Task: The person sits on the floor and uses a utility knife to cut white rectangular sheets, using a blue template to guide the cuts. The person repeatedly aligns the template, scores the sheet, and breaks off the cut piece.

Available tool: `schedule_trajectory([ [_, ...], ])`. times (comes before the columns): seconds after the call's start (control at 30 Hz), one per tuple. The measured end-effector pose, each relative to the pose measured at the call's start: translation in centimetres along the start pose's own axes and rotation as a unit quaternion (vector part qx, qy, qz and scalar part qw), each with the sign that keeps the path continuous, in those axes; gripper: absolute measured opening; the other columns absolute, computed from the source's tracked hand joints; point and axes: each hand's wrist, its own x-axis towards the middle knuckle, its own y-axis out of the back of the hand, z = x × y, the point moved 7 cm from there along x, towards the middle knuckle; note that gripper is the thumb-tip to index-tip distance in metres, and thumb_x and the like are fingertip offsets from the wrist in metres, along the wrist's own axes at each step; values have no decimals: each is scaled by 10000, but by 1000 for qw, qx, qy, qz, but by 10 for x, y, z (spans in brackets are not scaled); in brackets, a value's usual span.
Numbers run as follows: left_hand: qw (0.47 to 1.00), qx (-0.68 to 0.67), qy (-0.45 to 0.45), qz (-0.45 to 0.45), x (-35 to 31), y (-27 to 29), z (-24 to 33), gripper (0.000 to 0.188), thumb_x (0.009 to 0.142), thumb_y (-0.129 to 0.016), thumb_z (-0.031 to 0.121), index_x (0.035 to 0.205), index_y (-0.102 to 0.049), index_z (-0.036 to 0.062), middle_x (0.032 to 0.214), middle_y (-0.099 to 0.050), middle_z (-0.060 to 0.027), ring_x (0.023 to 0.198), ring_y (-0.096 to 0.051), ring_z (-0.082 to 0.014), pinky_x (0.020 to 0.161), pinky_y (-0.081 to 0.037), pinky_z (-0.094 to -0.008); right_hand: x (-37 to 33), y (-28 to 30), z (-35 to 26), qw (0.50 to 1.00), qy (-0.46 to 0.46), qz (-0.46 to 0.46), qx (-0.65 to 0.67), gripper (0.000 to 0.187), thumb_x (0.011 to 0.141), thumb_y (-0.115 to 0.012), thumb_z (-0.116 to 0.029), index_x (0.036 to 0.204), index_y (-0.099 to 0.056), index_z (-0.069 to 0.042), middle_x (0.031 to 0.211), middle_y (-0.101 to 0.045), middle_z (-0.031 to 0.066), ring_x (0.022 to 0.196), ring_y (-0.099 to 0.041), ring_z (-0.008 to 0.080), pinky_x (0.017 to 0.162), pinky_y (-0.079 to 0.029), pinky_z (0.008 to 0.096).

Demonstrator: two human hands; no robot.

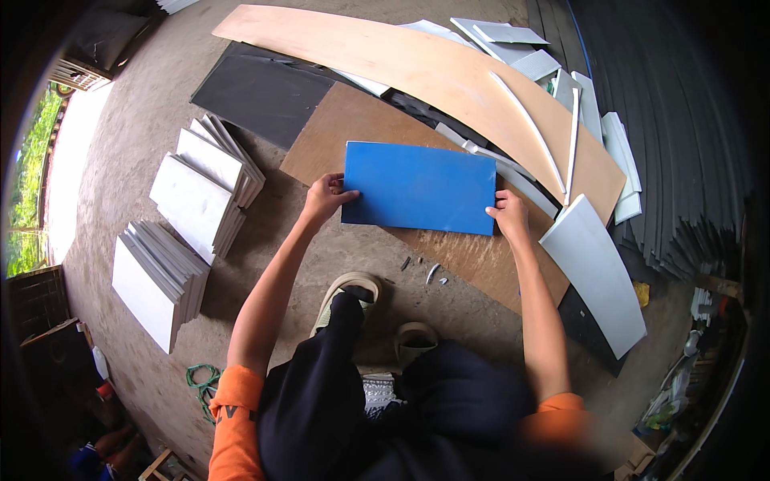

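A flat blue rectangular sheet (pixel 421 188) is held level in front of me, above a brown board (pixel 473 268) on the floor. My left hand (pixel 325 199) grips its left edge, thumb on top and fingers underneath. At the opposite edge my right hand (pixel 508 215) pinches the sheet the same way. Close to my right hand, a white panel (pixel 597 272) lies at a slant over the board's corner. Thin white strips (pixel 529 120) rest on a long tan board (pixel 361 40) beyond the sheet.
Stacks of white panels (pixel 148 276) stand on the concrete floor at my left. Loose white pieces (pixel 513 48) lie behind the tan board. Long dark strips (pixel 642 120) fill the far right. Small offcuts (pixel 433 272) lie near my feet. A green cord (pixel 202 383) is coiled at lower left.
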Motion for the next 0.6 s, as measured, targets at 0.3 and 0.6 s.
schedule_trajectory([
  [0.3,981,-171,3,-96,-3,-4,-1,492,731,-651,78,1122,-368,-16,1054,-514,-144,971,-510,-184,834,-426,-299,5,-14,5,995,-47,-71,56,396,716,-576,51,1089,-448,97,967,-577,168,815,-584,187,724,-464,266],
  [0.6,917,-338,-60,-204,-41,-5,6,492,750,-590,-26,1094,-269,116,1136,-484,-145,1033,-469,-192,865,-391,-343,-44,-2,-6,952,-17,-141,273,467,745,-572,15,1169,-384,69,1137,-486,137,1048,-466,186,899,-355,291],
])
